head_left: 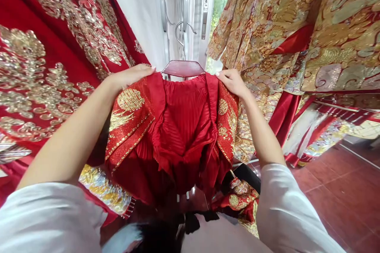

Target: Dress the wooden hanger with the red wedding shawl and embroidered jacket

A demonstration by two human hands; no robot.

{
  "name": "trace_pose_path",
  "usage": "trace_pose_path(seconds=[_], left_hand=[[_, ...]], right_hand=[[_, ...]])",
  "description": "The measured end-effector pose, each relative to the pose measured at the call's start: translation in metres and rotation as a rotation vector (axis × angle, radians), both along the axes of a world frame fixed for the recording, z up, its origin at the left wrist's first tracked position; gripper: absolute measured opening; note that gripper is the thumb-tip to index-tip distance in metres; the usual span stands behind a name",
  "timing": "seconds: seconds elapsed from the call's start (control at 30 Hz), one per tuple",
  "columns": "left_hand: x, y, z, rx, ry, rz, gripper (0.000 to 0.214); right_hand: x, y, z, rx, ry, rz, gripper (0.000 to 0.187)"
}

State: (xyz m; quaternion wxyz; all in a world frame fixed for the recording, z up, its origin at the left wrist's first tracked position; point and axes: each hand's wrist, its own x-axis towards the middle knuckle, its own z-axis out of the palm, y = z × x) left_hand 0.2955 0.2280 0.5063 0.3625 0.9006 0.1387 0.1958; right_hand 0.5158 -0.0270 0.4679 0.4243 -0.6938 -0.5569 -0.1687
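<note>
Mid-frame, left hand (pixel 135 76) and right hand (pixel 232 82), partly curled, grip the red garment (pixel 187 104) by its shoulders; an even, level tug should seat it squarely on the hanger (pixel 182 69)!

- Red pleated garment (pixel 185 106): hangs upright with its neckline uppermost, spread wide at the shoulders; fine pleats fan across the middle, the top edge is gathered, and the lower part drops in loose, uneven folds into shadow.
- Embroidered shoulder panels (pixel 130 101): one on each side of the garment, glittering red with round gold medallions and gold-dotted borders.
- Clothes hanger (pixel 183 69): translucent pinkish bar, silver hook pointing up, set at the garment's neckline.
</note>
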Motion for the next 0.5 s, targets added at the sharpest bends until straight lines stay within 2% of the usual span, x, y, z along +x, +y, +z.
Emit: trace_pose_path(seconds=[0.07,0.13,0.2,0.27,0.37,0.43,0.5], left_hand=[[-0.004,0.000,-0.003,0.001,0.021,-0.022,0.041],[-0.011,0.002,-0.007,0.099,-0.020,0.025,0.041],[-0.017,0.002,-0.010,0.244,-0.077,0.105,0.041],[-0.023,-0.001,-0.012,0.349,-0.097,0.173,0.042],[-0.031,-0.013,-0.014,0.489,-0.089,0.227,0.043],[-0.037,-0.024,-0.015,0.570,-0.050,0.232,0.041],[-0.042,-0.033,-0.016,0.625,-0.001,0.255,0.039]], right_hand=[[-0.015,-0.014,-0.014,0.146,-0.156,-0.284,0.045],[-0.033,-0.027,-0.035,0.199,-0.242,-0.534,0.038],[-0.051,-0.035,-0.057,0.166,-0.273,-0.704,0.035],[-0.066,-0.036,-0.076,0.130,-0.254,-0.791,0.038],[-0.080,-0.030,-0.095,0.085,-0.160,-0.768,0.034],[-0.082,-0.025,-0.101,0.067,-0.067,-0.662,0.029],[-0.077,-0.024,-0.101,0.057,0.087,-0.494,0.026]])
